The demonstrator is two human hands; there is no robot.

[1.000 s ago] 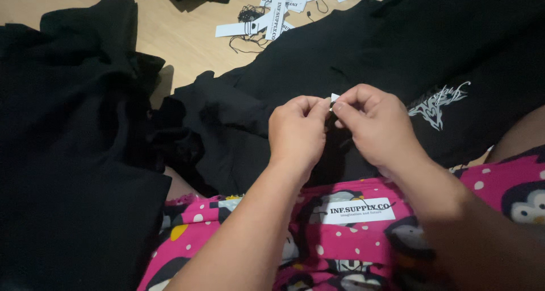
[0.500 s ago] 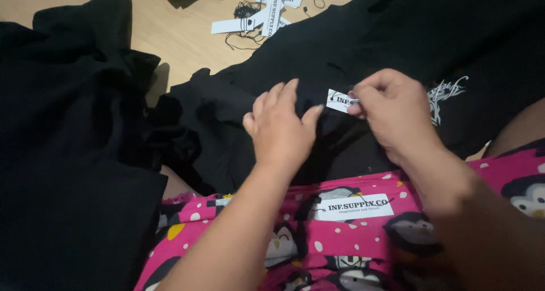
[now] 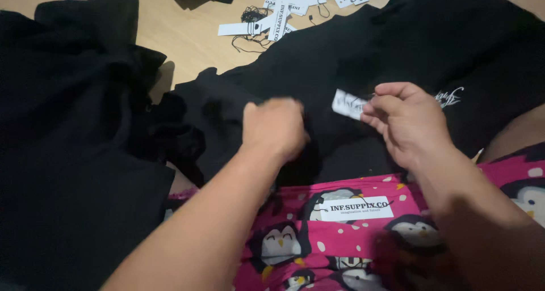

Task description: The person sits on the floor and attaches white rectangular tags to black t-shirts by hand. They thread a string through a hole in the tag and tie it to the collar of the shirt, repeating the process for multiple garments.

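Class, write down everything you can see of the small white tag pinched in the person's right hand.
The small white tag is a rectangular slip, paper or card by its look, with dark print too blurred to read. It tilts slightly, its right end pinched between the fingertips of the right hand; a thin dark string seems to run from that end. It hangs just above the black garment, apart from the blurred left hand.

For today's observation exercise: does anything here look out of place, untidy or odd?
Mildly untidy only. White paper tags with black strings lie scattered on the wooden floor, and another tag rests on the pink penguin-print fabric. Nothing looks damaged.
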